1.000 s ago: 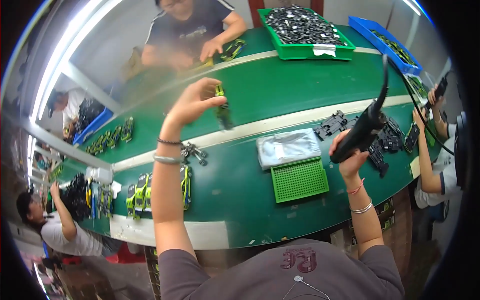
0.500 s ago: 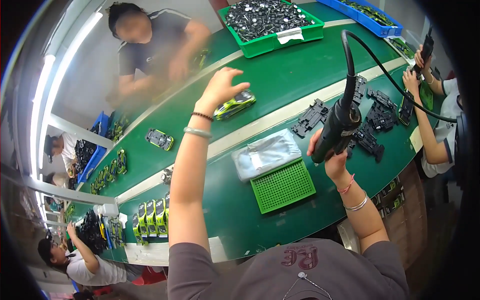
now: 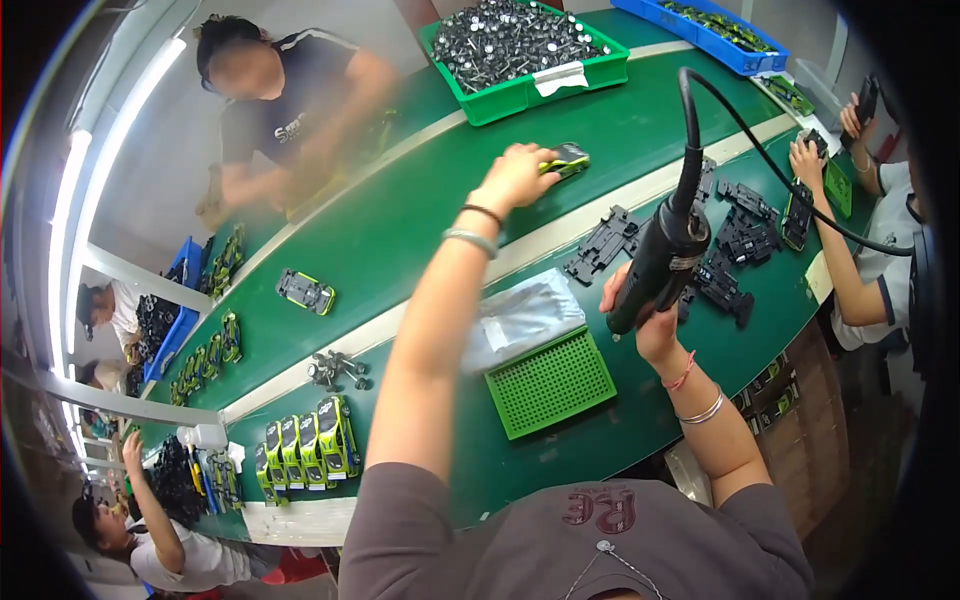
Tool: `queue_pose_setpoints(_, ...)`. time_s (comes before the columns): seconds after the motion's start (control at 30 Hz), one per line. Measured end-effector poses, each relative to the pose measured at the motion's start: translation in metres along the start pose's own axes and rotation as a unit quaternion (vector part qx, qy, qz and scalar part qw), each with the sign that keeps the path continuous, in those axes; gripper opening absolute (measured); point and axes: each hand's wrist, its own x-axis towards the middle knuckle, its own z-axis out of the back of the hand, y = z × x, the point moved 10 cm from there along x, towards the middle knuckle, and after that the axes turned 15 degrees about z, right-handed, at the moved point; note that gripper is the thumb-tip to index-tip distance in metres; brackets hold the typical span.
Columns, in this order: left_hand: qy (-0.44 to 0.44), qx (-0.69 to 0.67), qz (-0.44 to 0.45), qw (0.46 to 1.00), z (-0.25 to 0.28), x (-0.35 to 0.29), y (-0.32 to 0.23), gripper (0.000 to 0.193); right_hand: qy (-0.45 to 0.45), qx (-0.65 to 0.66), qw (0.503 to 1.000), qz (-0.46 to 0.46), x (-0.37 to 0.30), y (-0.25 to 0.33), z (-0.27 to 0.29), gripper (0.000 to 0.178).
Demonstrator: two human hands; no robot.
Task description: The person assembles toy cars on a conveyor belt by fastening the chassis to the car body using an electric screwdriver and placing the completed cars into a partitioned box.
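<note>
My left hand point(image 3: 515, 175) reaches far across the green conveyor belt point(image 3: 420, 225) and rests on a small green and black toy car point(image 3: 566, 159). Whether its fingers close around the car I cannot tell; they touch its near end. My right hand point(image 3: 650, 315) grips a black electric screwdriver point(image 3: 662, 256) upright above the table edge, its cable point(image 3: 740, 130) arching up and to the right. A green perforated tray point(image 3: 550, 381) and a clear plastic bag point(image 3: 522, 318) lie on the table between my arms.
Black chassis parts point(image 3: 725, 250) lie right of the screwdriver. A green bin point(image 3: 525, 50) of small parts and a blue bin point(image 3: 715, 30) stand at the far side. Another car point(image 3: 306, 291) rides the belt; finished cars point(image 3: 305, 442) stand at left. Other people work around the line.
My left hand has moved right along the belt and come down on the toy car. The screwdriver stays in my right hand, held a little lower.
</note>
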Motion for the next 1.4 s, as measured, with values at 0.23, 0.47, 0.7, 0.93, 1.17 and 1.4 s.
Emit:
queue_pose_setpoints(0.23,-0.089,-0.046,0.092,0.991,0.101,-0.1,0.119,0.054,0.023,-0.006,1.0,-0.016,0.0,0.009,-0.006,0.083)
queue_pose_setpoints(0.47,0.078,0.156,0.225,0.959,0.069,-0.182,0.189,0.064,0.002,-0.001,1.0,-0.011,-0.003,0.002,-0.002,0.091)
queue_pose_setpoints(0.7,-0.162,-0.411,-0.093,0.892,0.174,-0.227,0.0,0.067,0.053,-0.074,0.996,-0.003,0.0,-0.009,-0.004,0.097)
queue_pose_setpoints(0.93,-0.486,-0.216,-0.02,0.847,0.204,-0.442,-0.007,0.07,0.037,-0.092,0.995,0.022,0.011,-0.006,0.011,0.099)
queue_pose_setpoints(1.17,-0.558,-0.011,0.695,0.454,0.021,-0.845,0.052,0.07,0.082,-0.095,0.992,0.0,0.017,-0.019,0.003,0.101)
queue_pose_setpoints(1.4,-0.263,0.046,0.962,0.058,-0.175,-1.061,-0.146,0.065,0.14,-0.09,0.986,0.006,0.017,-0.013,-0.029,0.099)
